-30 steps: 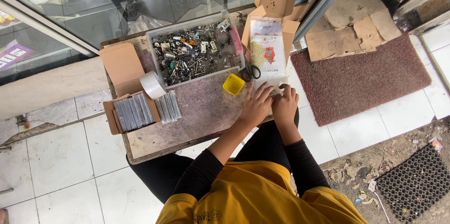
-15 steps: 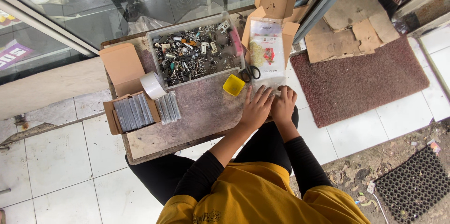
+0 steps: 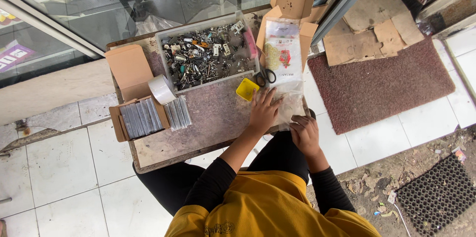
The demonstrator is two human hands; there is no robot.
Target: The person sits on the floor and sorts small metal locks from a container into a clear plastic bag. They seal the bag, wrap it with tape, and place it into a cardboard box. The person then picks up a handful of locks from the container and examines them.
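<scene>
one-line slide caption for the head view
Left hand flat on a worn table, right hand on a clear plastic bag near a tray of metal parts.

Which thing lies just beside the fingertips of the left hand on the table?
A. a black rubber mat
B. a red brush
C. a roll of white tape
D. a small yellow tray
D: the small yellow tray lies on the table right by the fingertips of the left hand.
</scene>
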